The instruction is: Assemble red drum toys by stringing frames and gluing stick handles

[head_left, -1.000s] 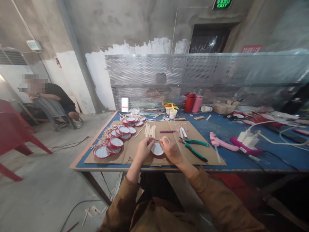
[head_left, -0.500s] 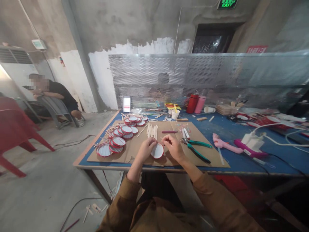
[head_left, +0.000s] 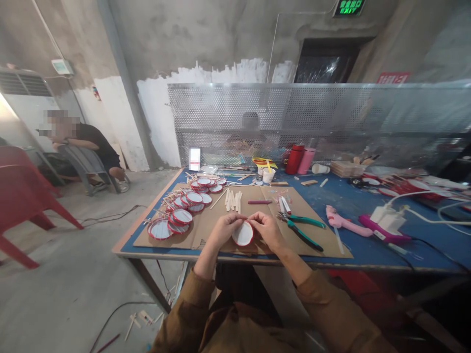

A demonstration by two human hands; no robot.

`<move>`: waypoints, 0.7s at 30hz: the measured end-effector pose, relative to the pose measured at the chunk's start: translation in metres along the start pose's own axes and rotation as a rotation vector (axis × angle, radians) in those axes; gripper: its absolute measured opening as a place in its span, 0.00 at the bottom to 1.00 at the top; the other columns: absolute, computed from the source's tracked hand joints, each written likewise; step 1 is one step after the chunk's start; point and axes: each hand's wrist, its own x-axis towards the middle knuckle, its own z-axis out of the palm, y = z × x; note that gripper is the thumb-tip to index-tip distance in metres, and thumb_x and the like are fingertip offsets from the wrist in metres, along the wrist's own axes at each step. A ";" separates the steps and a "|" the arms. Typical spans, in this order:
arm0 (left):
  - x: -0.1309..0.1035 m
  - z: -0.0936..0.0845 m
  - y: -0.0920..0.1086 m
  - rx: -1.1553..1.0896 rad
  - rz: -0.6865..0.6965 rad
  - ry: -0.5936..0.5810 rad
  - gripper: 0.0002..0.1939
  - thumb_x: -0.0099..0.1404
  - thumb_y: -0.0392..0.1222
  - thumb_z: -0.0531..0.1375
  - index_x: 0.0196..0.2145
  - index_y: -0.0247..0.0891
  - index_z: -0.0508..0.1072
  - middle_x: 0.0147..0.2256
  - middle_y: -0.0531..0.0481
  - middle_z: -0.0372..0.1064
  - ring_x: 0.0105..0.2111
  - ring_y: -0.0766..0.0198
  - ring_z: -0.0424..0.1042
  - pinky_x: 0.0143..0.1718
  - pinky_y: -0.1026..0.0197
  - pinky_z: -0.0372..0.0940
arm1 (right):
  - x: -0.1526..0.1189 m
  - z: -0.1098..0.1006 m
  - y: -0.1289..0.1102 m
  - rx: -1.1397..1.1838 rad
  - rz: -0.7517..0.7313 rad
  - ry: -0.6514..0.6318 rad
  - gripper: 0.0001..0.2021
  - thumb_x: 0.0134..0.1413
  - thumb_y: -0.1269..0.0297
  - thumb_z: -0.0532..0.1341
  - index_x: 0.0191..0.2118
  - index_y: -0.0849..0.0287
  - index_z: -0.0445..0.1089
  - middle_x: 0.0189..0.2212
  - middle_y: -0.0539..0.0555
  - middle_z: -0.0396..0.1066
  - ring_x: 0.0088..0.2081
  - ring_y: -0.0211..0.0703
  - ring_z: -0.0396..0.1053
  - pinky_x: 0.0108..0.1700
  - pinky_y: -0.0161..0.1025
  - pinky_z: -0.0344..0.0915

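A white round disc with a red rim [head_left: 243, 234] is held upright and tilted over the cardboard [head_left: 206, 235], just above the table's near edge. My left hand [head_left: 225, 231] pinches it at the upper left of the rim. At the upper right, the thumb and fingers of my right hand [head_left: 265, 230] close on the same rim, the fingertips of both hands nearly meeting. Any small piece between them is hidden. Beyond the hands lie flat wooden sticks [head_left: 233, 201] and a dark red pen [head_left: 259, 202]. Cutting pliers with green handles [head_left: 303, 230] lie right of my right hand.
Similar red-rimmed discs with sticks [head_left: 182, 215] are piled at the left. A pink glue gun [head_left: 348, 223] and a purple power strip [head_left: 382, 230] lie right. Behind stand paper cups [head_left: 268, 175] and a red bottle [head_left: 295, 159]. Another person [head_left: 90, 139] sits far left.
My right hand has come in from just right of the disc, and its fingertips now meet the top of the rim. My left hand keeps its pinch. The view has shifted slightly.
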 end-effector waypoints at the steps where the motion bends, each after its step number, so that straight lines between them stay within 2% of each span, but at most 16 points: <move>1: 0.000 -0.001 -0.001 0.015 0.005 0.002 0.12 0.58 0.42 0.55 0.36 0.34 0.75 0.33 0.49 0.73 0.34 0.64 0.68 0.37 0.64 0.61 | 0.000 0.000 0.000 0.013 0.010 0.006 0.12 0.47 0.55 0.62 0.29 0.59 0.69 0.21 0.47 0.67 0.21 0.34 0.61 0.22 0.31 0.56; 6: 0.000 -0.001 -0.005 0.039 0.022 0.012 0.11 0.59 0.43 0.56 0.34 0.34 0.74 0.31 0.49 0.72 0.32 0.64 0.68 0.35 0.64 0.61 | -0.001 0.001 0.003 0.096 0.038 0.031 0.12 0.46 0.55 0.63 0.30 0.59 0.67 0.20 0.46 0.66 0.20 0.33 0.60 0.21 0.31 0.55; 10: 0.000 0.000 -0.003 -0.016 -0.019 -0.020 0.16 0.58 0.43 0.57 0.44 0.34 0.72 0.30 0.51 0.71 0.30 0.67 0.67 0.31 0.67 0.60 | 0.000 0.001 0.006 0.076 0.014 0.045 0.13 0.45 0.54 0.64 0.29 0.60 0.69 0.22 0.48 0.69 0.24 0.35 0.63 0.26 0.32 0.60; 12: -0.001 0.000 -0.002 -0.020 -0.022 -0.051 0.18 0.58 0.43 0.57 0.45 0.34 0.71 0.31 0.51 0.71 0.30 0.67 0.67 0.31 0.67 0.60 | 0.001 0.000 0.006 0.085 0.007 0.032 0.14 0.45 0.53 0.65 0.29 0.60 0.70 0.23 0.49 0.70 0.25 0.36 0.64 0.27 0.33 0.60; 17: -0.001 0.000 -0.002 0.013 -0.029 -0.040 0.11 0.58 0.43 0.56 0.35 0.33 0.73 0.30 0.50 0.70 0.30 0.67 0.66 0.32 0.66 0.59 | 0.000 -0.001 0.006 0.128 0.051 0.011 0.14 0.43 0.53 0.66 0.28 0.60 0.70 0.20 0.47 0.67 0.20 0.33 0.60 0.21 0.30 0.55; 21: -0.001 0.001 -0.003 0.040 -0.008 0.004 0.11 0.58 0.43 0.56 0.33 0.34 0.72 0.29 0.52 0.69 0.29 0.68 0.65 0.31 0.67 0.59 | 0.000 0.005 0.000 0.316 0.126 -0.016 0.13 0.39 0.57 0.68 0.28 0.59 0.68 0.20 0.46 0.66 0.20 0.32 0.61 0.21 0.30 0.57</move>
